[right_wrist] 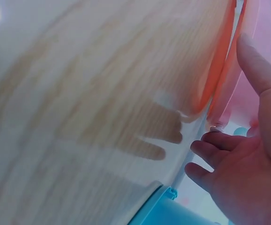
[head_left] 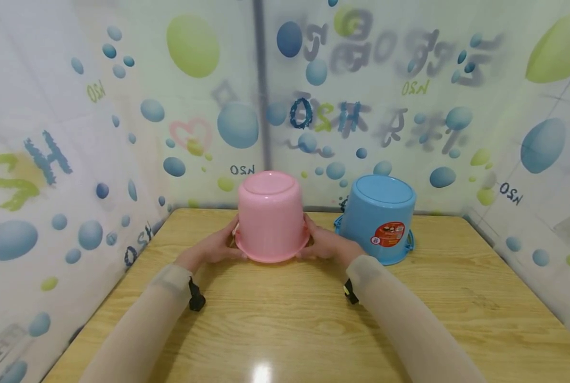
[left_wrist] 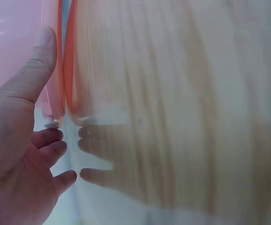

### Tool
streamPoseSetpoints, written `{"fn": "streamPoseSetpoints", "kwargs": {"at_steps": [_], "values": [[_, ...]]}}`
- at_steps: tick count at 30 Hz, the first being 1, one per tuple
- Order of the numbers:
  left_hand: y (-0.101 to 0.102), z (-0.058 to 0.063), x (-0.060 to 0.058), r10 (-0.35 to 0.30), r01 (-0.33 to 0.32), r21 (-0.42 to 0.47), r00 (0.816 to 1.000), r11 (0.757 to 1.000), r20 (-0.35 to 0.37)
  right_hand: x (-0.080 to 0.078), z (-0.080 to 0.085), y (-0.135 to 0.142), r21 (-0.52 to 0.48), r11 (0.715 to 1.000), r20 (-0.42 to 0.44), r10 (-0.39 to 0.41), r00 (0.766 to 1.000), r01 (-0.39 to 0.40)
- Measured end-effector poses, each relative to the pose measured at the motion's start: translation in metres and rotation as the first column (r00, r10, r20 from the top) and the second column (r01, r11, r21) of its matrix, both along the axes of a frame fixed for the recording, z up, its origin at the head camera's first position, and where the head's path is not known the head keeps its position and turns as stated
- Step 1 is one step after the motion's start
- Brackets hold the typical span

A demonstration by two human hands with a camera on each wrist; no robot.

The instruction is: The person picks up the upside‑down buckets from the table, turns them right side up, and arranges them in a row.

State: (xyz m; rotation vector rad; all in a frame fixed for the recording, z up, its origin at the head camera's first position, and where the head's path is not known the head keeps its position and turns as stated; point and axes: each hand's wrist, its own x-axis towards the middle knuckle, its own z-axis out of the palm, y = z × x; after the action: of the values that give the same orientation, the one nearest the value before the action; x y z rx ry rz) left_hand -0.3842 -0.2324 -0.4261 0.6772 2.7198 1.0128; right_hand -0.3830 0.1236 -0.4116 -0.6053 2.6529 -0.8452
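Note:
An upside-down pink bucket [head_left: 270,218] is held between both hands, its rim low and close over the wooden table. My left hand [head_left: 220,244] grips the left side at the rim, thumb laid along the front and fingers behind. On the opposite side my right hand [head_left: 327,243] holds the rim in the same way. Each wrist view shows the thumb against the pink wall near the rim, with the other fingers around the handle joint. To the right, a blue bucket [head_left: 380,213] also stands upside down, with a red label on its side, just beyond the right hand.
The wooden table [head_left: 270,319] reaches back to a curtain [head_left: 385,96] printed with bubbles and letters, which also hangs at both sides. Black wrist straps [head_left: 196,296] sit on both forearms. In the right wrist view the blue bucket's rim [right_wrist: 147,204] lies below the hand.

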Motion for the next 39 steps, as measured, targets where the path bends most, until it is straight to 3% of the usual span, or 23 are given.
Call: {"fn": "streamPoseSetpoints", "kwargs": {"at_steps": [7, 14, 21, 33, 39], "values": [[-0.01, 0.002, 0.008, -0.022, 0.022, 0.017, 1.0, 1.0, -0.018, 0.011, 0.006, -0.003, -0.025, 1.0, 0.005, -0.005, 1.0, 0.005], [-0.015, 0.005, 0.018, 0.053, -0.053, -0.01, 0.999, 0.999, 0.001, 0.016, 0.006, -0.003, -0.059, 0.998, -0.019, 0.023, 1.0, -0.024], [-0.017, 0.008, 0.023, 0.028, -0.027, 0.012, 0.997, 1.0, -0.069, 0.015, 0.005, 0.0, -0.108, 0.994, -0.03, 0.021, 0.999, -0.024], [-0.014, 0.017, 0.035, 0.057, -0.054, 0.063, 0.997, 0.997, -0.045, 0.025, 0.01, 0.006, -0.179, 0.984, -0.036, 0.003, 0.999, -0.009], [-0.013, 0.019, 0.04, 0.04, -0.034, 0.091, 0.997, 0.995, -0.063, 0.031, 0.013, 0.007, -0.198, 0.98, -0.058, -0.003, 0.998, -0.009]]}}
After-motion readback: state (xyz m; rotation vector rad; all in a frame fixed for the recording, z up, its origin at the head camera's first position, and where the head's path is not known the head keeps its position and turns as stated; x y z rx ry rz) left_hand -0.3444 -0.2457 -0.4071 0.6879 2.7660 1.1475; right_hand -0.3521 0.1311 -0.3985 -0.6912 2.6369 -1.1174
